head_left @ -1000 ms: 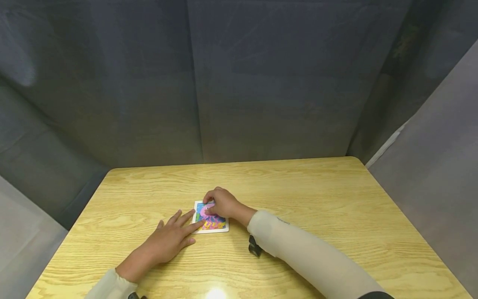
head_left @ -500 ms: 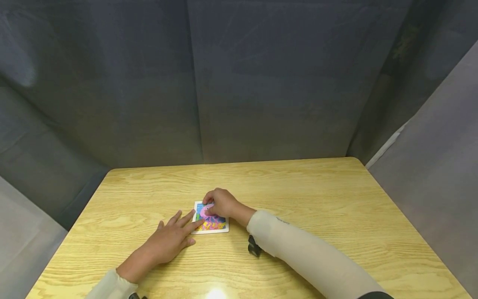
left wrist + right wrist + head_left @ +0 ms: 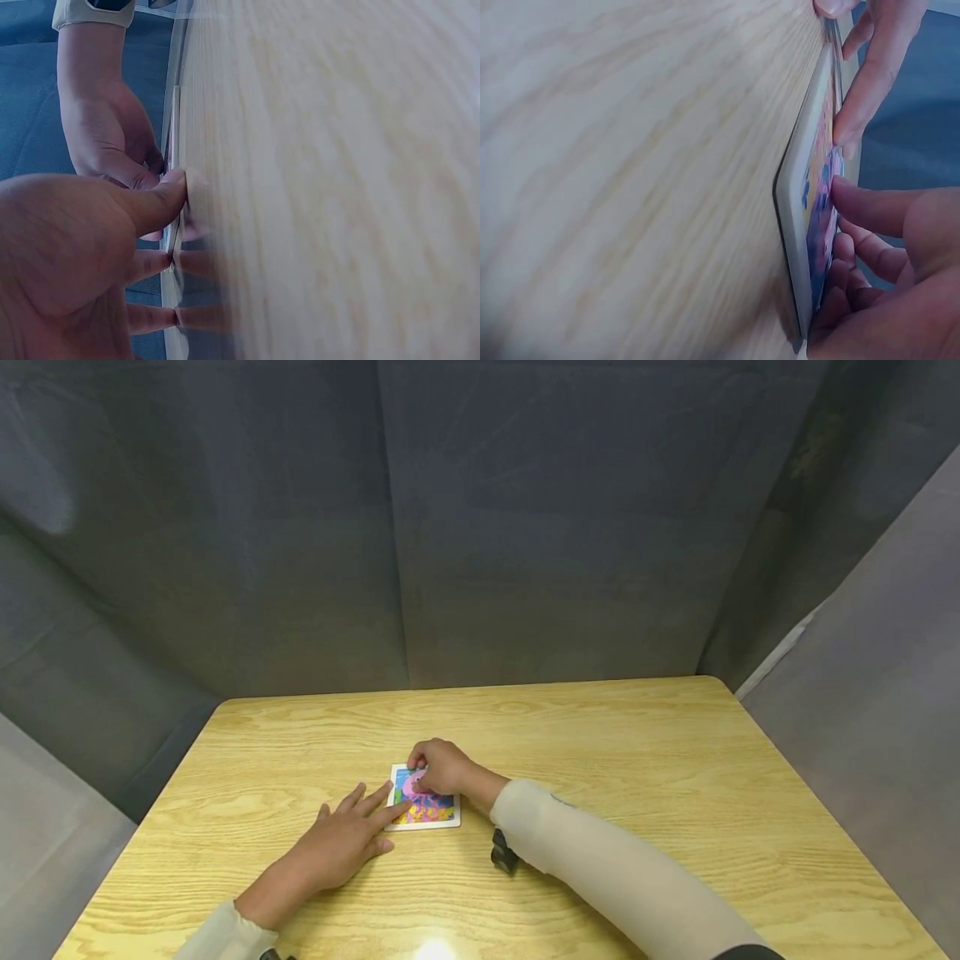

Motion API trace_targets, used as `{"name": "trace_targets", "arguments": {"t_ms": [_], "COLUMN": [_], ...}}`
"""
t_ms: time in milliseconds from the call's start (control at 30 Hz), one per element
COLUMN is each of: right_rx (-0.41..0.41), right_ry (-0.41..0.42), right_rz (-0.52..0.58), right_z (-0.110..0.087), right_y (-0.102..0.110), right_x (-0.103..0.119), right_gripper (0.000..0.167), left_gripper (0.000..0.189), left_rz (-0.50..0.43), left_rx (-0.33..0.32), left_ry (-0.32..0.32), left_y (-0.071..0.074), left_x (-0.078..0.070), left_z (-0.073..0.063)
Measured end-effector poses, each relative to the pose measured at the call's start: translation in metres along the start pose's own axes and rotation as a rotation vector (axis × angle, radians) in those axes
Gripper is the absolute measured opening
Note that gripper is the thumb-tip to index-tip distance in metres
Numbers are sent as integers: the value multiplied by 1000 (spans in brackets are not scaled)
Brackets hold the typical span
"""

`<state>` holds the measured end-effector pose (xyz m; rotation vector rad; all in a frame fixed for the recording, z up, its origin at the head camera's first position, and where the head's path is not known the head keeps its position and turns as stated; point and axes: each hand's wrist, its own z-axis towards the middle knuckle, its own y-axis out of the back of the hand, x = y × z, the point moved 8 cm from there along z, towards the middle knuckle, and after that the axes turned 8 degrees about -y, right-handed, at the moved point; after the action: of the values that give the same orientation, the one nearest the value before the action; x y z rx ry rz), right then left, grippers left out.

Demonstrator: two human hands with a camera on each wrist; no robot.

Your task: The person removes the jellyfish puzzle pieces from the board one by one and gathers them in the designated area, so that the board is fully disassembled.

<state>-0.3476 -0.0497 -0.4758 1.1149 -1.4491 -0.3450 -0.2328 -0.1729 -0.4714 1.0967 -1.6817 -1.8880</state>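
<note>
Nearest: L sleeve (image 3: 225, 935), pale, bottom edge, w/ a sliver of dark L cuff device (image 3: 272, 954); R sleeve (image 3: 615, 868), also pale, runs in diag. from bottom R, dark R cuff device (image 3: 504, 852) hanging under the wrist. Glare spot (image 3: 433, 950) on the desk (image 3: 600, 760) betw. the sleeves; wood-grain top.

Next out, L hand (image 3: 337, 843): low over desk, fingers spread & mostly straight, grasping nothing. One finger reaches onto the picture board (image 3: 429, 815), another tip is at its L edge; thumb is off it, on the near side.

Board lies flat on desk, L of centre: white rim, sea-type picture w/ a pink figure (image 3: 410, 783), yellow/pink stuff along the near side. Rel. to L hand it's beyond & to the R; rel. to R hand (image 3: 448, 768) it's below & slightly nearer the person. R hand is closer to the middle of the board, L hand only at its L side. Outline approx. square, so long axis n/a.

R hand comes over from the R, at the far half: fingers curled, thumb tip on the pink figure (R wrist view confirms thumb on picture face). Can't tell if it pinches anything or just presses; fingertips partly hidden.

Far: desk's back edge, then dark grey curtain (image 3: 555, 527) w/ a vertical seam
</note>
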Motion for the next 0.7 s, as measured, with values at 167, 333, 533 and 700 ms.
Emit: {"name": "trace_targets", "arguments": {"t_ms": [167, 333, 533, 700], "right_rx": [10, 11, 3, -2], "right_ry": [-11, -22, -13, -6], "right_rz": [-24, -38, -61, -62], "right_z": [0, -1, -2, -3], "right_y": [-1, -1, -2, -2], "right_x": [1, 2, 3, 3], "right_gripper": [25, 26, 23, 28], "left_gripper": [57, 57, 58, 58], "left_rz": [6, 2, 3, 9], "left_rx": [1, 2, 4, 2], "left_ry": [6, 8, 10, 12], "left_y": [0, -1, -1, -1], "left_x": [0, 1, 2, 1], "left_z": [1, 0, 0, 0]}}
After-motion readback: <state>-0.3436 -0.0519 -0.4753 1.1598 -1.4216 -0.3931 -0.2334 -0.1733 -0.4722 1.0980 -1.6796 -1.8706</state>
